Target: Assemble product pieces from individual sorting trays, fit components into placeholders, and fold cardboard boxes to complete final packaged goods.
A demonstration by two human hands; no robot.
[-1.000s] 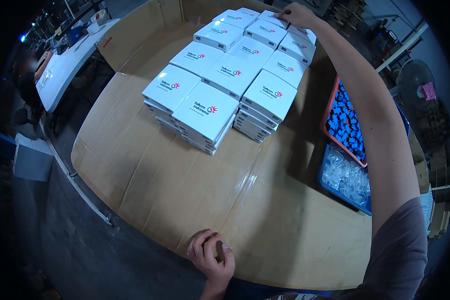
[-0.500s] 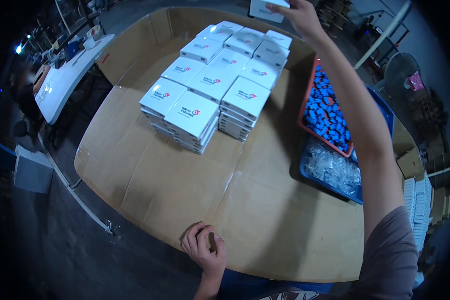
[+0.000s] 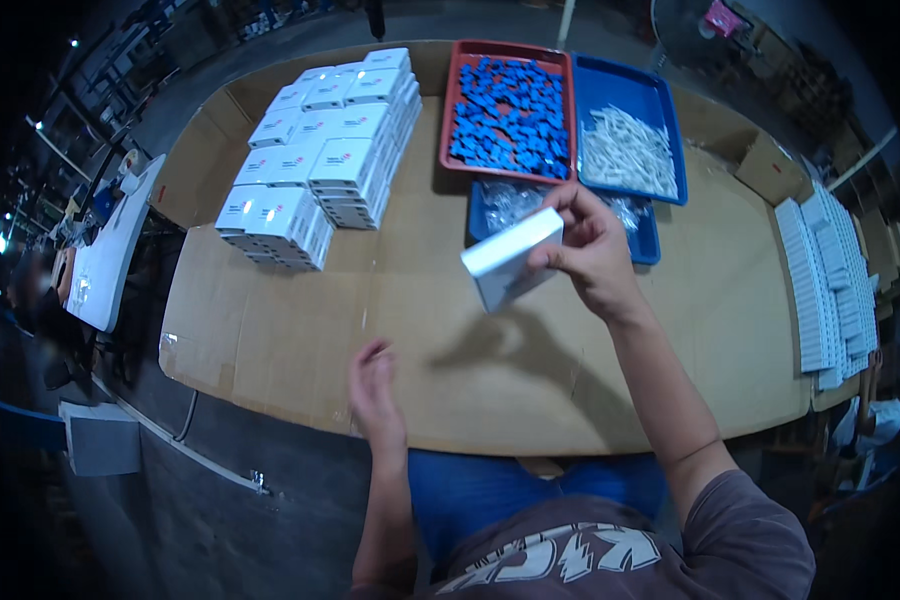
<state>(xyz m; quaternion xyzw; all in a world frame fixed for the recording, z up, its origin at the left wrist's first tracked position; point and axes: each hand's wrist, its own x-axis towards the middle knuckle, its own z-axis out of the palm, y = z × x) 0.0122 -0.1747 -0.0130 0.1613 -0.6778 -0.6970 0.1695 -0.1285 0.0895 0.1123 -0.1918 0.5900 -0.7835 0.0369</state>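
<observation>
My right hand (image 3: 595, 250) grips a small white box (image 3: 515, 250) by its right end, thumb on the near face. The box is tilted in the air above the cardboard-covered table (image 3: 410, 330), and it throws a shadow there. My left hand (image 3: 376, 395) hovers over the table's front edge with nothing in it, its fingers loosely stretched and a little blurred. At the far left stand tall stacks of white printed boxes (image 3: 300, 150), apart from both hands.
Behind my right hand lie a red tray (image 3: 446, 150) of blue pieces, a blue tray (image 3: 660, 80) of white pieces and a blue tray (image 3: 650, 245) of clear plastic. White stacks (image 3: 820, 280) stand at the right edge. A person (image 3: 55, 310) sits by a white table (image 3: 110, 260) at left.
My right hand has come down from the far side with the box, now held over the table. My left hand's fingers have straightened. The view has swung to the right.
</observation>
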